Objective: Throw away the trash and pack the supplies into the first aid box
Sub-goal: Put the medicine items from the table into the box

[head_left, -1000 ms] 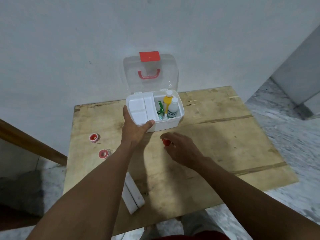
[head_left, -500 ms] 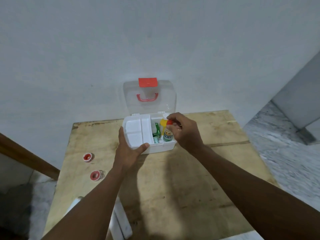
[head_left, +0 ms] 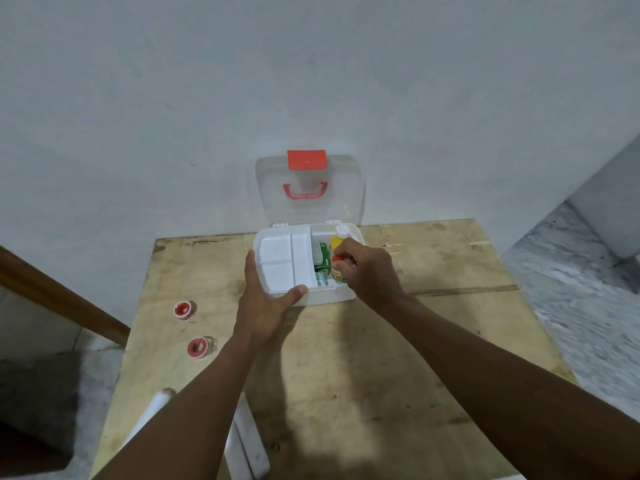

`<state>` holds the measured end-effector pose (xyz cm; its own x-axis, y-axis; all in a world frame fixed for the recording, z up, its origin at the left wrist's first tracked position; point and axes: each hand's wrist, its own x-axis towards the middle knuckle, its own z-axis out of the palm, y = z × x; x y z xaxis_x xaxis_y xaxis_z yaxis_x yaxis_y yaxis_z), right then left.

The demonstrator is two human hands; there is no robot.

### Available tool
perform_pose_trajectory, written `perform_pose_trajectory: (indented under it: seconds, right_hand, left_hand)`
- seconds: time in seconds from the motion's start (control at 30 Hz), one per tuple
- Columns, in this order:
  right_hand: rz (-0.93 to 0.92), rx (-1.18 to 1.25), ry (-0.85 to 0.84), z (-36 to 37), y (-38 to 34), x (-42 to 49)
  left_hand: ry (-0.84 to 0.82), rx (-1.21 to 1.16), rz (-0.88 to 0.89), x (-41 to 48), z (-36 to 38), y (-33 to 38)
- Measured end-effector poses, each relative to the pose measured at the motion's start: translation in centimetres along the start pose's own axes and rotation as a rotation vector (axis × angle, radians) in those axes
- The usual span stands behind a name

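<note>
The white first aid box [head_left: 322, 296] stands open at the back of the wooden table [head_left: 381, 358], its clear lid [head_left: 308, 188] with a red handle leaning on the wall. A white tray insert [head_left: 282, 261] fills its left half. The right half holds a green pack [head_left: 323, 259] and a yellow bottle [head_left: 337, 239] with a white cap. My left hand [head_left: 265, 299] grips the box's front left corner, thumb on the rim. My right hand [head_left: 365, 268] is over the right compartment, pinching a small red-capped item [head_left: 336, 261] down among the bottles.
Two red-and-white tape rolls [head_left: 183, 310] [head_left: 199, 347] lie on the table's left side. White flat packs [head_left: 247, 441] lie at the near edge under my left forearm. The wall is directly behind the box. Marble floor shows to the right.
My right hand lifted the red-capped item from the table in front of the box and carried it into the right compartment. My left hand stayed on the box's corner.
</note>
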<state>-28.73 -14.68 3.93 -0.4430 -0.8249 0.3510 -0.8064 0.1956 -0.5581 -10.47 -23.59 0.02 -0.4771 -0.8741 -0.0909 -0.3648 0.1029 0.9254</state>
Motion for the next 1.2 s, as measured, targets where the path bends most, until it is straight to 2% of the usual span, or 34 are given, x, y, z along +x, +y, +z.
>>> perform_pose_trajectory:
  seconds: [0.5, 0.73, 1.2]
  right_hand:
    - [-0.017, -0.429, -0.225, 2.2, -0.3, 1.4]
    - [-0.019, -0.519, -0.317, 2.5, -1.0, 1.6]
    - [-0.016, -0.453, -0.325, 3.4, -0.7, 2.0]
  left_hand:
    - [0.005, -0.059, 0.021, -0.1, -0.1, 0.0]
    - [0.009, -0.06, 0.03, -0.1, -0.2, 0.1]
    - [-0.007, -0.073, 0.046, 0.0, -0.3, 0.0]
